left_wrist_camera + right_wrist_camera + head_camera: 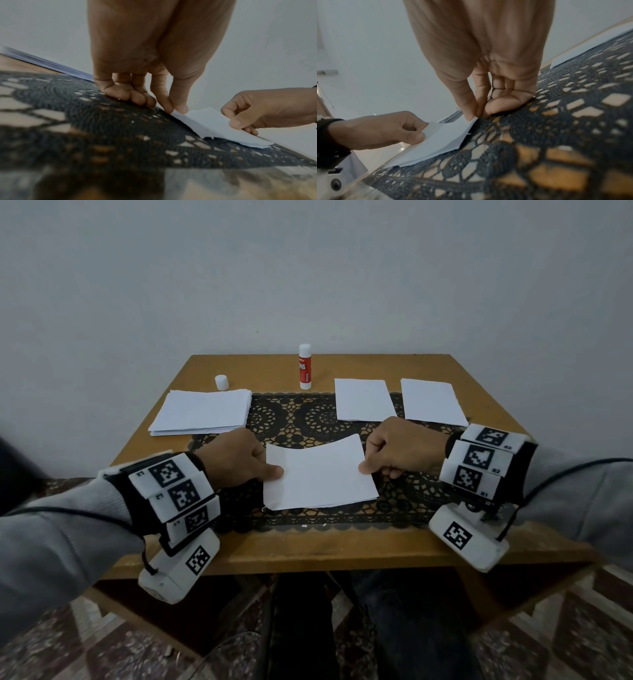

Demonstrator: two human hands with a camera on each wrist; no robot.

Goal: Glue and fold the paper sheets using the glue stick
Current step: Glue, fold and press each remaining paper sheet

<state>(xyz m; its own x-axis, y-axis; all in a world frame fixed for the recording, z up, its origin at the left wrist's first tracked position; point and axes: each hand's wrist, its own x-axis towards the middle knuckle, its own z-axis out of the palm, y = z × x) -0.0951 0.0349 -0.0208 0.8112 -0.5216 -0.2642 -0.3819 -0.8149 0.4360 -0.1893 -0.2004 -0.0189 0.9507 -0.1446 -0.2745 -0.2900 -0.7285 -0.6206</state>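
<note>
White paper sheet [320,474] mid-fold: L hand [236,460] & R hand [404,446] each pinch a side edge. Next, by my reading: align edges, press crease flat; glue stick [305,367] stands uncapped at rear.

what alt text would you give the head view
Both hands pinch a folded white paper over a black lace mat, left hand and right hand at opposite ends. Behind stand an uncapped glue stick, its cap, a paper stack.

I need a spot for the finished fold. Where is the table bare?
Bare wood lies along the near edge of the table, and at the back corners beside the glue stick. The paper stack and two single sheets crowd the sides.
</note>
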